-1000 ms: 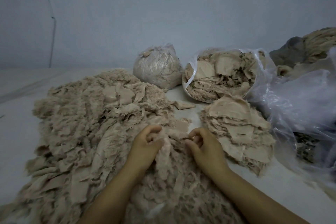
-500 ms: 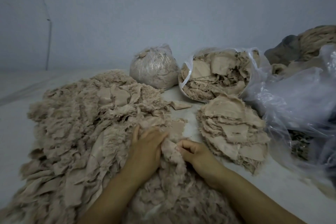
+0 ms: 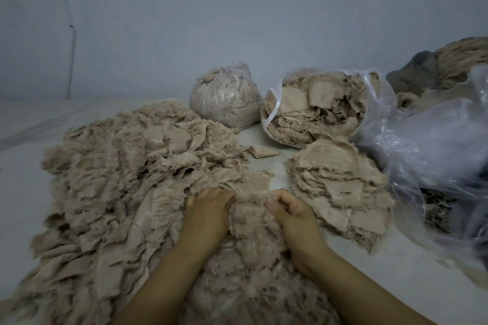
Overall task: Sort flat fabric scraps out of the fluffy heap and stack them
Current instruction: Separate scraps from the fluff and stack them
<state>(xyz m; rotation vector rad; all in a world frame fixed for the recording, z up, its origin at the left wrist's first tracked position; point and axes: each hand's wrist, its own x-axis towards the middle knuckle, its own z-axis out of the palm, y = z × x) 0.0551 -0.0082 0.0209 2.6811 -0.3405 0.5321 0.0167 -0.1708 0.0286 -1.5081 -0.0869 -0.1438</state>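
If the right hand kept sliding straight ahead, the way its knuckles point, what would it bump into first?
Probably the flat beige scrap lying just past the fluffy clump that the right hand grips. Beyond that the white table looks bare up to the open bag of scraps. Depth is hard to judge from one view.

A pale sheet-covered surface [image 3: 31, 192] bears a fluffy heap [image 3: 118, 192] left, a scrap stack [image 3: 340, 187] right, bags [image 3: 324, 105] beyond.

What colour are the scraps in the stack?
Pale beige, seen in the head view: the stack.
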